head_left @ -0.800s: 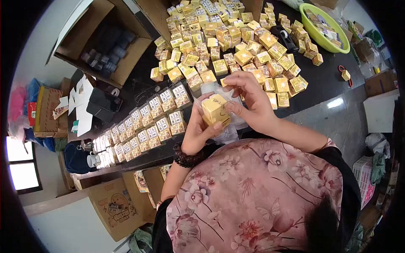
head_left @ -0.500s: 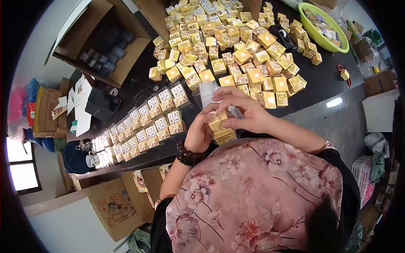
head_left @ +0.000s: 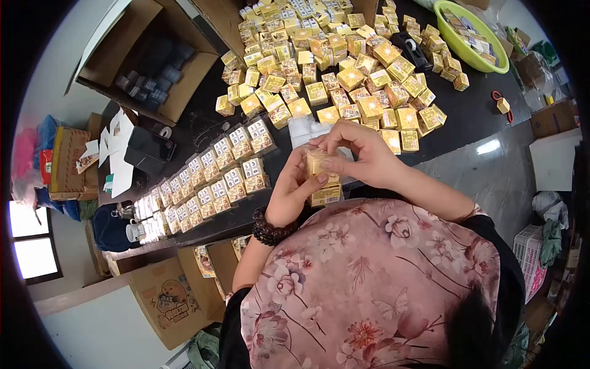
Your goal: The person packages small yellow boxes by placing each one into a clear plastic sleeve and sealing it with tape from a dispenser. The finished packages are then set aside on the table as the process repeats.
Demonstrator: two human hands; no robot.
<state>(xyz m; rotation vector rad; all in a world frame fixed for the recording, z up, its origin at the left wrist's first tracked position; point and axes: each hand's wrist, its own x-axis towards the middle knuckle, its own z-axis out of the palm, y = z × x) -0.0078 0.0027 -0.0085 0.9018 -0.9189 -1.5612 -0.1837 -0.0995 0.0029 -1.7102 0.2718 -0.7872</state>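
Observation:
My left hand (head_left: 290,192) and my right hand (head_left: 364,155) are closed together on a small yellow box (head_left: 316,163) in front of my chest. The left thumb presses along its lower edge, and the right thumb lies over its face. Clear plastic film shows around the box. Just below it, close to my apron, another yellow box (head_left: 326,195) is visible. Beyond my fingers lies a stack of translucent white plastic bags (head_left: 302,129), partly hidden by the right hand. A dark beaded bracelet (head_left: 274,229) circles my left wrist.
Loose yellow boxes (head_left: 370,107) are heaped across the black table (head_left: 195,136). Two rows of wrapped boxes (head_left: 233,184) stand at left. A carton of clear containers (head_left: 161,86), a phone (head_left: 147,150), a tape dispenser (head_left: 410,50), red-handled scissors (head_left: 509,113) and a green basin (head_left: 473,55) surround them.
Both hands have shifted their grip on the box, the left thumb now lying across its lower edge. Clear film now shows over the box, and more of the white bag stack is visible.

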